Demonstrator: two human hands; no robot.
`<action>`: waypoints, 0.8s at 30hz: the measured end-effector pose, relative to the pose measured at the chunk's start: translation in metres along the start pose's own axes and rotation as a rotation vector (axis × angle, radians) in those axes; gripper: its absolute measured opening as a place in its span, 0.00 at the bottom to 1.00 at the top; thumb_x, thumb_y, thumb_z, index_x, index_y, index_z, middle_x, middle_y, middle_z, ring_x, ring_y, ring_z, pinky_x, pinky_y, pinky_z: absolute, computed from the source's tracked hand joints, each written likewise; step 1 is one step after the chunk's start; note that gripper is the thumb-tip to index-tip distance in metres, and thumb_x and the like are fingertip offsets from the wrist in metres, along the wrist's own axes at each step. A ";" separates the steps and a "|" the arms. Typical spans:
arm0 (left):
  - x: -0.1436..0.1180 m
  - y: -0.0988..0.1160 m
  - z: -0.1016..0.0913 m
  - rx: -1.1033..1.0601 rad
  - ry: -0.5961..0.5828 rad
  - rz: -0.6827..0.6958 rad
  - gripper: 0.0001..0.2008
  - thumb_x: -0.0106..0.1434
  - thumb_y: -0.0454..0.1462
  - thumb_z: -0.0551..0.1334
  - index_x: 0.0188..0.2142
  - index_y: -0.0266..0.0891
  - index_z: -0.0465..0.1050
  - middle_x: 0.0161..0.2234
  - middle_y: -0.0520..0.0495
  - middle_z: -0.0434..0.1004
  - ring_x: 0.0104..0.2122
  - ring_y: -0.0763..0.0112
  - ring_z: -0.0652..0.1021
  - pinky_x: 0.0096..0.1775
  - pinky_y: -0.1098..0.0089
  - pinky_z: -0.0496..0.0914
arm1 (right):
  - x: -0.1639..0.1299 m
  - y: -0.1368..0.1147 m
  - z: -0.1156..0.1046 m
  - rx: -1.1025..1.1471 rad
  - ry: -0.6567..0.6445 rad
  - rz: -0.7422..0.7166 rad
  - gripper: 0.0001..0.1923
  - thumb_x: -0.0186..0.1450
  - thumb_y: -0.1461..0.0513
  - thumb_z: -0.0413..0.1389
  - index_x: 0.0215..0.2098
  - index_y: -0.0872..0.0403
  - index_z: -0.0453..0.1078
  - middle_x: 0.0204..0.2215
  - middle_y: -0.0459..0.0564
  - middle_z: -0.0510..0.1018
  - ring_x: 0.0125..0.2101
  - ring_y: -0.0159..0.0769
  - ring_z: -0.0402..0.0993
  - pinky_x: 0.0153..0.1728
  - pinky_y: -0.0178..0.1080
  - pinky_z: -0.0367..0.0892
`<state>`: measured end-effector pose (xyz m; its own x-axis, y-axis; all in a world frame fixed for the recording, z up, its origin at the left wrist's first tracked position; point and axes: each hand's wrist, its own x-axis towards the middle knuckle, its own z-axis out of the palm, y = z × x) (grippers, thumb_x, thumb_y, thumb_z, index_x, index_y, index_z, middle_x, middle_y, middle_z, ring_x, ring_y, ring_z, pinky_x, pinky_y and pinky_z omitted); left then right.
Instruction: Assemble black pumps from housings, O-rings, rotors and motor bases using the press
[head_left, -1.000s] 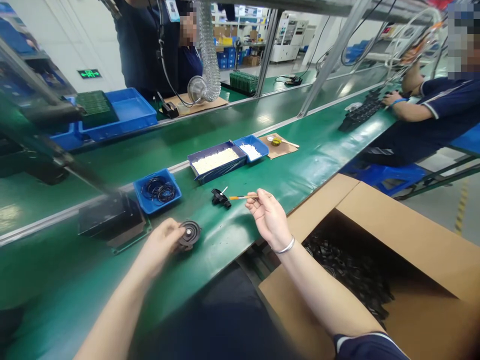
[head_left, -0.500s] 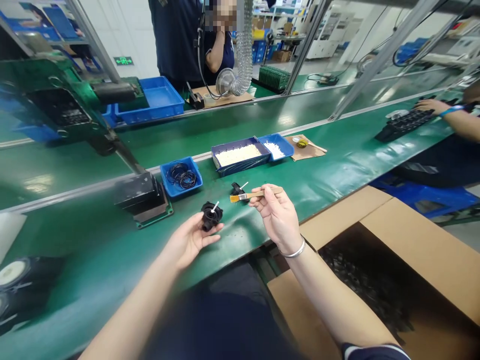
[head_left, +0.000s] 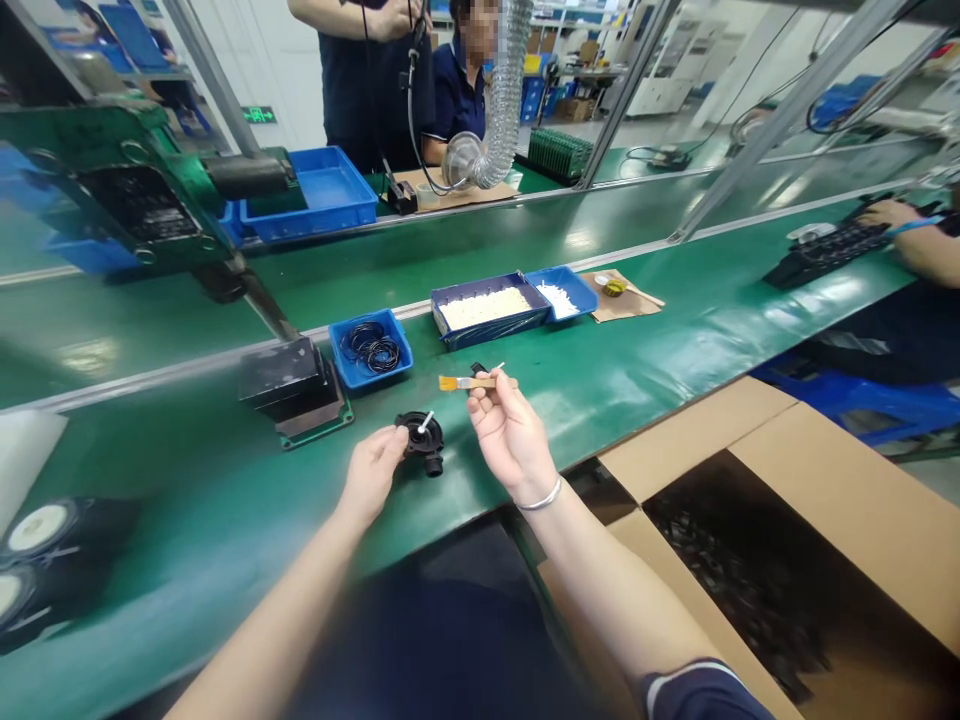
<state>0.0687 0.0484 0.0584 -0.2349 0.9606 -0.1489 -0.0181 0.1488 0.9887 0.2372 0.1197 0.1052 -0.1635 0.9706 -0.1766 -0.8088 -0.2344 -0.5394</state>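
On the green belt (head_left: pixel 660 330) just ahead of the person, the left hand (head_left: pixel 373 470) has its fingers curled around the edge of a round black part (head_left: pixel 421 441) with a short white pin standing up from its middle; the part sits low over the belt, and whether it rests on it I cannot tell; just beside it, the right hand (head_left: pixel 504 432) pinches a small brush (head_left: pixel 469 382) by its wooden handle, orange bristles pointing left, above the part and apart from it; behind the brush lies a second black part (head_left: pixel 480 369), largely hidden; further back, a blue tray of black rings (head_left: pixel 371 347), a dark tray of white pieces (head_left: pixel 486 308), a smaller blue tray (head_left: pixel 561 295); at right, an open cardboard box (head_left: pixel 825 480) holds more black parts; far right, a co-worker's hand (head_left: pixel 885 212) rests on a black tray.
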 end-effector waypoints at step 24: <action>-0.029 0.057 -0.010 -0.704 -0.237 -0.448 0.15 0.70 0.37 0.56 0.51 0.29 0.73 0.47 0.34 0.79 0.46 0.59 0.82 0.46 0.67 0.79 | -0.006 -0.031 0.004 -0.619 -0.391 -0.327 0.11 0.65 0.56 0.62 0.39 0.52 0.67 0.38 0.48 0.81 0.30 0.32 0.79 0.37 0.39 0.77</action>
<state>0.0649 0.0272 0.1195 0.1451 0.8817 -0.4490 -0.6765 0.4196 0.6052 0.2614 0.1215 0.1263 -0.2513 0.9173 0.3089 -0.4083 0.1890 -0.8931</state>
